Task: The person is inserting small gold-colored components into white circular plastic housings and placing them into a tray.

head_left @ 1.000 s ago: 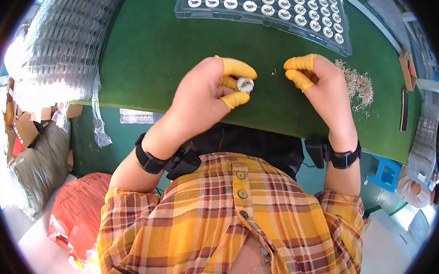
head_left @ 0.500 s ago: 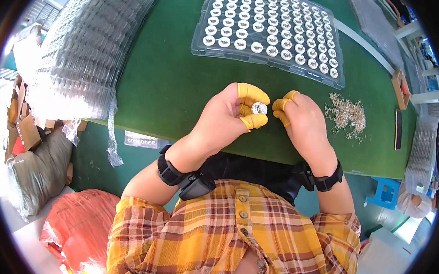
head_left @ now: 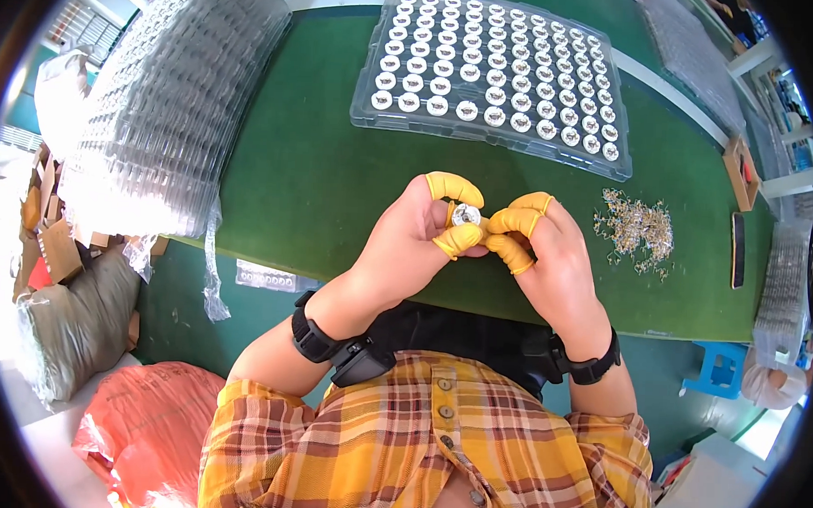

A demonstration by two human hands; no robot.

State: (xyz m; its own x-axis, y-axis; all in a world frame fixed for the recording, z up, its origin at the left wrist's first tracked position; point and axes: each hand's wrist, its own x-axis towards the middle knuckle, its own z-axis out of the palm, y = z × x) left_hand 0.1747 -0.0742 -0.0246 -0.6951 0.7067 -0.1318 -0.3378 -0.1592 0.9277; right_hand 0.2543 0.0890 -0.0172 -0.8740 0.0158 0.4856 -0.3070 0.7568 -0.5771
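Note:
Yellow finger cots cover several fingertips on both hands. My left hand (head_left: pixel 391 244) is closed, pinching a small round white-and-silver part (head_left: pixel 465 214) between thumb and fingers, its face turned up. Against its right side, my right hand (head_left: pixel 552 259) is also closed, thumb and fingertips pressed together by the left fingertips. Whatever the right fingers hold is hidden. Beyond the hands lies a clear plastic tray (head_left: pixel 482 137) with rows of similar round white parts. To the right of my right hand is a loose pile of small wire-leaded components (head_left: pixel 636 231).
A tall stack of clear plastic trays (head_left: pixel 174 111) stands on the left of the green table (head_left: pixel 293 160). At the right edge are a small wooden box (head_left: pixel 741 173) and a dark narrow bar (head_left: pixel 737 250). A red bag (head_left: pixel 150 424) sits lower left; a blue stool (head_left: pixel 715 370) stands lower right.
My right hand has moved left, and its fingers now meet the left fingertips at the round part. The left hand still holds that part. The whole view has shifted slightly.

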